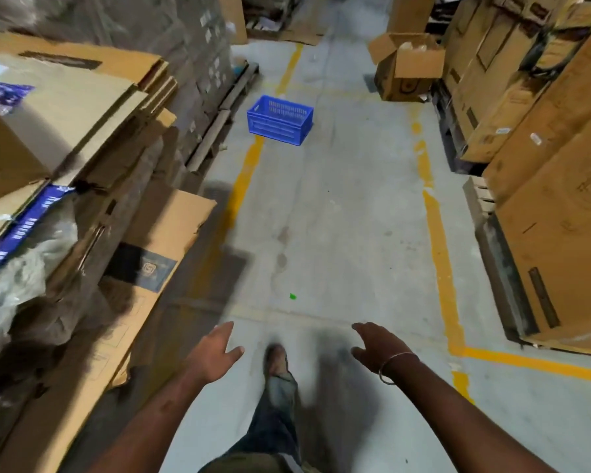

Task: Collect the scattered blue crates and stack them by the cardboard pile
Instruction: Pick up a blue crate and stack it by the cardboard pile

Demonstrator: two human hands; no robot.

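Note:
One blue slatted plastic crate (280, 119) stands upright and empty on the grey floor far ahead, on the left yellow line of the aisle. My left hand (215, 349) and my right hand (372, 346) reach forward low in the view, both empty with fingers spread loosely, well short of the crate. A pile of flattened cardboard (82, 138) rises along the left side of the aisle. My foot (276, 361) steps forward between the hands.
Tall cardboard boxes (543, 131) line the right side. An open carton (406, 66) sits on the floor at the far right of the aisle. Yellow floor lines (439, 254) mark the walkway. A wooden pallet edge (219, 121) runs along the left.

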